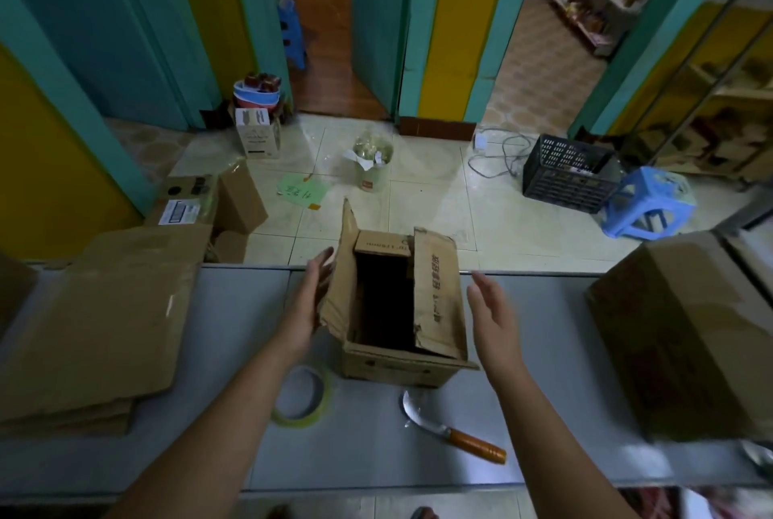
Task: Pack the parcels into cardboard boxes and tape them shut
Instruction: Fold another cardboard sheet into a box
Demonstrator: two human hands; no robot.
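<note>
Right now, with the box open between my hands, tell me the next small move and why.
Probably press the left flap inward with the left hand, which touches it. The cardboard box stands open, that flap upright; the right flap already leans in, the right hand clear of it. The tape roll waits beside the box.

On the grey counter lies a curved knife with an orange handle, while on the tiled floor beyond sit a black plastic crate, a light blue stool, a small waste bin and a green paper sheet.
</note>
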